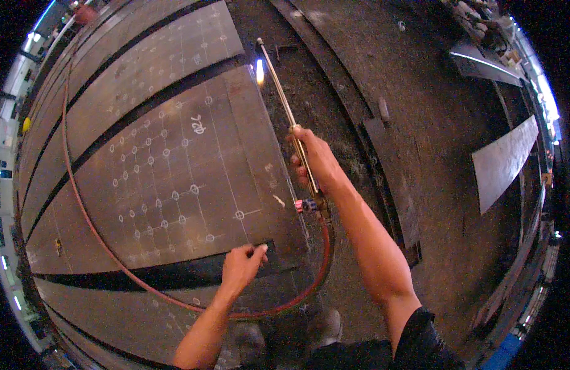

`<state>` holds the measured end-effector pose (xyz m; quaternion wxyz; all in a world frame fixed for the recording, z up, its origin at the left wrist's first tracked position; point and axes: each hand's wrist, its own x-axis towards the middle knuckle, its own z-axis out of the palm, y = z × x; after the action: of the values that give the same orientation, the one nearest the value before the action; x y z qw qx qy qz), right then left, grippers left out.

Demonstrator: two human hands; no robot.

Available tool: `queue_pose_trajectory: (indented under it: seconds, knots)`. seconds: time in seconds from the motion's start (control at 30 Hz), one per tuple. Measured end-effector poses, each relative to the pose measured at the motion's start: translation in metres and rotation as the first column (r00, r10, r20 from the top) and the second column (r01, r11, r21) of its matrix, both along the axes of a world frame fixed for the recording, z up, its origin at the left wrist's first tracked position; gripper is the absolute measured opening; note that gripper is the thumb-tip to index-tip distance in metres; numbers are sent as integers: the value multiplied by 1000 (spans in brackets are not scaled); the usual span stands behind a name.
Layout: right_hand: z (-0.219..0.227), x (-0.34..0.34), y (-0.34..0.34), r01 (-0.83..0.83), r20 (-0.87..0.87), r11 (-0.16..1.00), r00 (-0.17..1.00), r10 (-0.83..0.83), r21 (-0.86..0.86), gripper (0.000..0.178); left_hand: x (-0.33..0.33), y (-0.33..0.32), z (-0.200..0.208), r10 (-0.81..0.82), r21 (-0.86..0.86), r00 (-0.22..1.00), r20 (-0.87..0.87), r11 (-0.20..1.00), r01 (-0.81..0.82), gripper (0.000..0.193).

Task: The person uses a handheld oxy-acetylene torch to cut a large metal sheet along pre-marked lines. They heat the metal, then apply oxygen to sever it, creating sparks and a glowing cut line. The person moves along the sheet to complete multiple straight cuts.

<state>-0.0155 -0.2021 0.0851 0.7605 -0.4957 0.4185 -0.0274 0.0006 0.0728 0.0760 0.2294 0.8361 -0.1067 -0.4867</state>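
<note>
My right hand (319, 161) is wrapped round the handle of a gas cutting torch (278, 83), a long brass-coloured tube pointing away from me. A bright blue-white flame with an orange end (260, 72) burns at its head, beside the far right corner of a steel plate (211, 154). Chalk lines and several small circles mark that plate. A reddish hose (327, 246) runs from the torch's rear. Over the plate's near edge my left hand (243, 266) is closed, thumb and fingers together; whatever it may hold is too small to make out.
The hose loops past my shoes (325, 327) and across the plates to the far left. Another marked plate (205, 37) lies beyond a dark gap. Long steel strips (340, 80) lie on the dark floor to the right, with a pale metal sheet (505, 163) farther right.
</note>
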Motion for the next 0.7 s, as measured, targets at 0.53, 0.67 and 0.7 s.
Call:
queue_pose_trajectory:
  seconds: [0.53,0.67,0.7]
  knots:
    - [6,2,0,4,32,1000,999,-4,-2,49,-70,15,-34,425,-396,850,312,871,-290,22]
    - [10,2,5,-18,35,1000,999,18,20,47,-49,28,-36,310,-257,928,208,933,-254,19]
    - [9,2,5,-22,39,999,999,21,31,46,-48,31,-39,290,-181,953,82,945,-272,18]
